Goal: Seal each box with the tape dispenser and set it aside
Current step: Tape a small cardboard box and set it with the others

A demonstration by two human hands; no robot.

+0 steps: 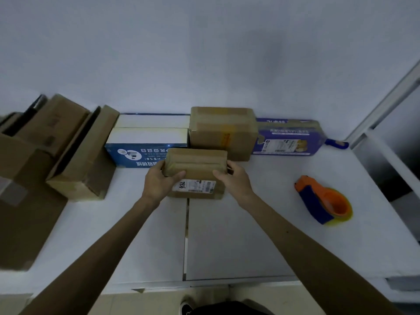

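1. Both hands on it: left hand (161, 183) and right hand (231, 178) grip the small taped cardboard box (196, 172) mid-table.
2. Orange-and-blue tape dispenser (323, 200) lies alone, off right.

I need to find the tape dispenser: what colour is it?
Orange and blue tape dispenser, seen in the head view.

Dim overall, cold bluish cast. Soft grey shadow patch on wall (268, 48), upper right. Wide-angle bowing toward edges. Far-left cardboard boxes (34, 142) smeared, out of focus.
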